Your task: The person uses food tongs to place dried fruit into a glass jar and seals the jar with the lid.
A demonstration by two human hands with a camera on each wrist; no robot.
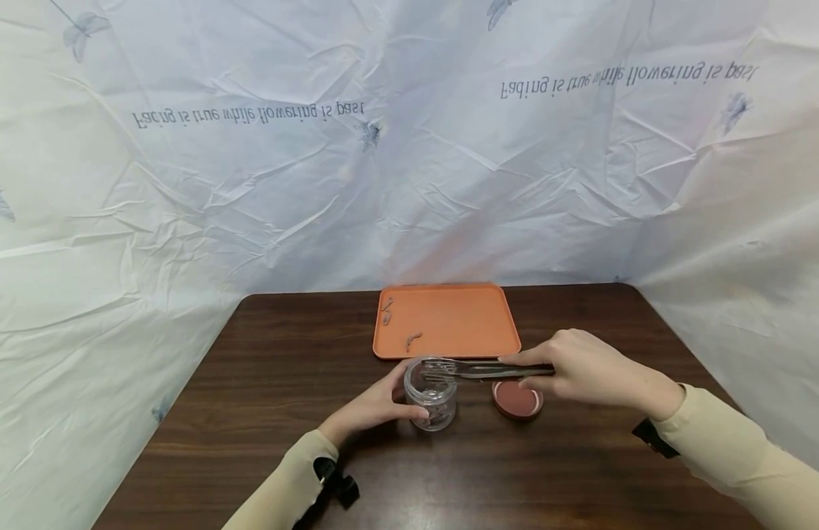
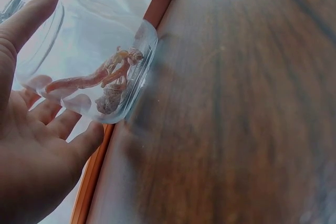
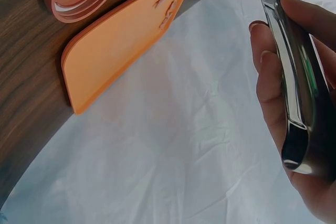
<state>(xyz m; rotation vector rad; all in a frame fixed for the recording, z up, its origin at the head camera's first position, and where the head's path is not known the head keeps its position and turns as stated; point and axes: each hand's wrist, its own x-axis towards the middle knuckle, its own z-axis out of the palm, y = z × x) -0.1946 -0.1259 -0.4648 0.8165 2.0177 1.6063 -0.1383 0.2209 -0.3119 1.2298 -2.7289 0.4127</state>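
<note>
My left hand (image 1: 374,403) grips a clear, open jar (image 1: 438,417) at the table's middle, the thumb at its near side and the fingers behind it. Wrinkled, reddish-brown dried pieces (image 2: 107,74) lie at the jar's bottom in the left wrist view. My right hand (image 1: 578,369) holds metal tongs (image 1: 491,370) nearly level from the right. Their fork-like tips are at the jar's mouth; whether they pinch a piece, I cannot tell. A reddish-brown round lid (image 1: 517,400) rests on the table below the right hand.
Behind the jar lies an orange tray (image 1: 458,316). Several small dried pieces (image 1: 413,340) are spread over its left part. The dark wooden table (image 1: 290,368) is bordered by a white printed sheet (image 1: 409,184) at the back and sides.
</note>
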